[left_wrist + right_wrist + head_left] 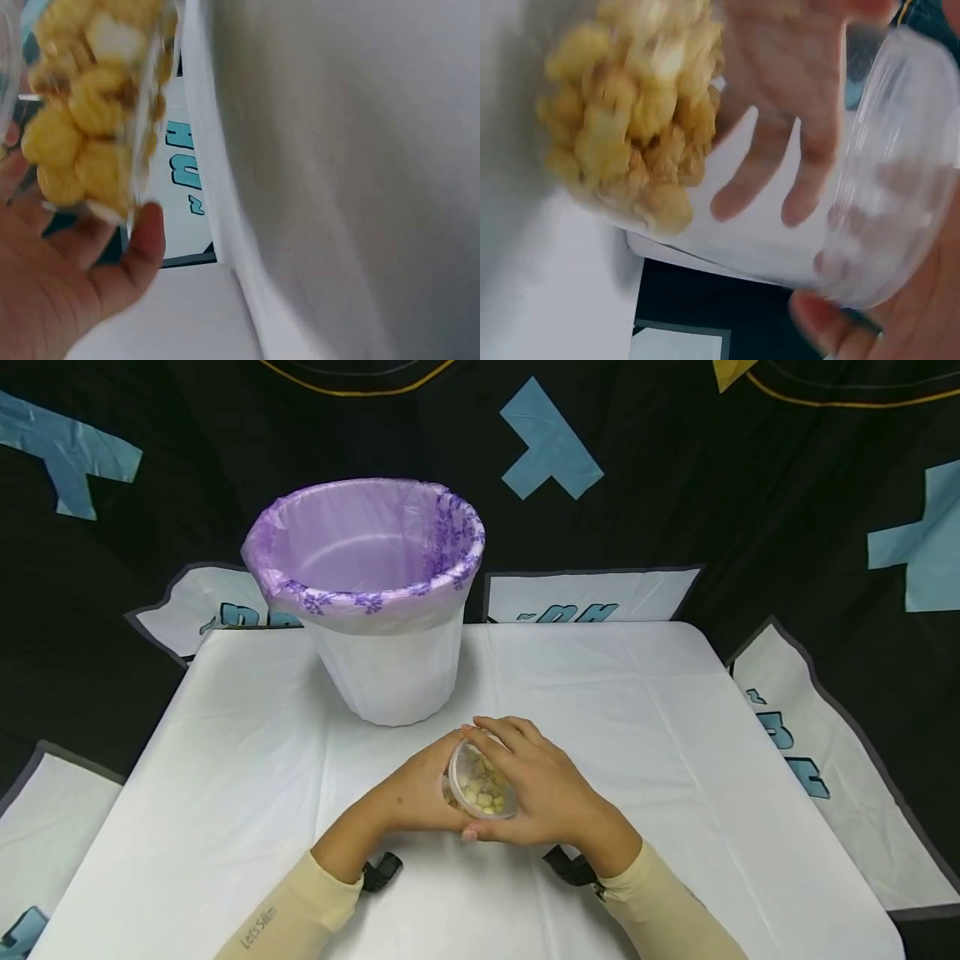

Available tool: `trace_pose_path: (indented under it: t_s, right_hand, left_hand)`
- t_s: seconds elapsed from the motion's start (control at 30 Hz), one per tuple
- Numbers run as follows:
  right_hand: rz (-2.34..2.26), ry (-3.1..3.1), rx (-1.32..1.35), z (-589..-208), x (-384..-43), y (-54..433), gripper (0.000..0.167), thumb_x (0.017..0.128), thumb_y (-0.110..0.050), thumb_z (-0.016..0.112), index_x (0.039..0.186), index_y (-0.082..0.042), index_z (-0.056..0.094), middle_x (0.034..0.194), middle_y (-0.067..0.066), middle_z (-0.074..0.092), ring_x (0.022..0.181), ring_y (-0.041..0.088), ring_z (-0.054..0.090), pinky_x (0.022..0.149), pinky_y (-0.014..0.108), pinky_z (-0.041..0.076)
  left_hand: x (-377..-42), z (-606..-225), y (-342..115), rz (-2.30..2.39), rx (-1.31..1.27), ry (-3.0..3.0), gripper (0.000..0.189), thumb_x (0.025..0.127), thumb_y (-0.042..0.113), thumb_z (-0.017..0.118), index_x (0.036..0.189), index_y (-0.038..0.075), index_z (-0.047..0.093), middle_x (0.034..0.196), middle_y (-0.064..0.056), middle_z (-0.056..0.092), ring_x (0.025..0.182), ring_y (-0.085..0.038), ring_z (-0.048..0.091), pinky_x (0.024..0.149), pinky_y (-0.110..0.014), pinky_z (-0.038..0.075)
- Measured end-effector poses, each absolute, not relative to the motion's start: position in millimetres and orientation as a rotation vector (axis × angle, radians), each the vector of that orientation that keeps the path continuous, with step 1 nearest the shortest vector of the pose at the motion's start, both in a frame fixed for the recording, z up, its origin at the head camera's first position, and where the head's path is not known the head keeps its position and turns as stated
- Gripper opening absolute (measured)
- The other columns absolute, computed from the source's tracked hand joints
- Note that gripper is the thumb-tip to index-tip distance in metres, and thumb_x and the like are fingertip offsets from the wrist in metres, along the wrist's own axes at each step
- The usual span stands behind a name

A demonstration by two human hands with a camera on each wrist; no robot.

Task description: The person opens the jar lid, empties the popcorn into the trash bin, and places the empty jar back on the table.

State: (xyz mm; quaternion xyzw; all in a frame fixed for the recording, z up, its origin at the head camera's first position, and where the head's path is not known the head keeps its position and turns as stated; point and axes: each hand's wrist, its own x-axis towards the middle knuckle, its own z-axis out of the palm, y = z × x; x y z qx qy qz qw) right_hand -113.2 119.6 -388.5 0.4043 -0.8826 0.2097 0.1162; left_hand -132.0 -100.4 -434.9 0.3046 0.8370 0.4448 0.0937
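Observation:
A clear plastic jar of popcorn (483, 787) is held above the table between both hands, tilted with its lid side toward the right. My left hand (420, 795) grips the jar's body; in the right wrist view its fingers show through the clear wall. My right hand (551, 789) holds the clear round lid (900, 172), fingers and thumb at its rim. The lid sits at the jar's mouth; whether it is loose I cannot tell. Yellow popcorn (630, 120) fills the bottom part of the jar.
A white bin (390, 668) with a purple flowered liner (360, 493) stands at the back left of the table. White cloth covers the table (645, 727). Behind hangs a black backdrop (660, 485) with blue tape pieces.

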Motion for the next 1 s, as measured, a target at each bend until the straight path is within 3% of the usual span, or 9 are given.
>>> trace_pose_path:
  t_s: [0.1,0.23,0.37,0.47,0.6,0.77,1.0]
  right_hand:
    - [0.473,-2.703,0.993,-389.4,-108.7,116.8,0.108,0.074,-0.089,0.05,0.158,-0.025,0.029,0.153,0.002,0.043,0.128,0.025,0.048,0.08,0.05,0.057]
    - [0.46,-2.813,0.818,-391.0,-105.4,113.8,0.104,0.076,-0.083,0.056,0.159,-0.027,0.027,0.149,0.003,0.046,0.119,0.027,0.056,0.07,0.049,0.058]
    - [0.557,-2.801,0.766,-391.5,-107.4,113.8,0.102,0.077,-0.07,0.066,0.158,-0.022,0.028,0.143,0.007,0.05,0.113,0.028,0.061,0.078,0.048,0.058]
    - [0.662,-2.768,0.766,-391.4,-110.7,117.6,0.099,0.078,-0.063,0.069,0.157,-0.019,0.03,0.14,0.006,0.052,0.117,0.025,0.06,0.089,0.046,0.056]
    - [0.77,-2.77,0.752,-389.9,-113.3,123.0,0.095,0.08,-0.065,0.068,0.156,-0.022,0.032,0.143,0.001,0.05,0.124,0.022,0.057,0.098,0.044,0.052]
    - [0.801,-2.776,0.768,-388.6,-114.1,124.0,0.09,0.083,-0.067,0.065,0.155,-0.024,0.034,0.143,-0.002,0.049,0.126,0.02,0.055,0.1,0.044,0.051]
    - [0.752,-2.758,0.872,-386.5,-115.5,126.5,0.088,0.082,-0.063,0.067,0.155,-0.026,0.034,0.147,-0.002,0.046,0.13,0.019,0.051,0.101,0.045,0.05]
  left_hand:
    - [-130.4,-435.0,-97.9,1.18,0.885,2.678,0.116,0.057,0.062,0.089,0.153,0.026,0.033,0.147,0.01,0.046,0.131,-0.016,0.047,0.107,-0.045,0.044]
    - [-128.4,-434.9,-94.7,1.037,0.882,2.812,0.116,0.06,0.067,0.084,0.154,0.025,0.032,0.148,0.008,0.047,0.132,-0.019,0.047,0.104,-0.049,0.046]
    - [-126.9,-434.5,-93.5,0.951,0.852,2.914,0.121,0.057,0.072,0.083,0.155,0.025,0.03,0.15,0.006,0.046,0.133,-0.019,0.046,0.096,-0.05,0.048]
    - [-127.1,-434.4,-93.5,0.927,0.863,2.971,0.127,0.053,0.072,0.085,0.156,0.024,0.028,0.151,0.004,0.044,0.134,-0.019,0.045,0.092,-0.048,0.048]
    - [-128.8,-435.3,-93.9,0.955,0.922,3.007,0.125,0.053,0.064,0.09,0.155,0.021,0.03,0.15,0.002,0.045,0.134,-0.02,0.045,0.096,-0.049,0.049]
    - [-129.9,-436.9,-95.6,1.017,0.976,2.986,0.116,0.059,0.058,0.09,0.153,0.018,0.034,0.148,0.0,0.046,0.133,-0.02,0.047,0.103,-0.046,0.048]
    - [-130.2,-437.6,-96.6,1.037,0.973,2.971,0.111,0.061,0.059,0.087,0.151,0.017,0.036,0.146,0.002,0.048,0.127,-0.016,0.051,0.1,-0.042,0.05]
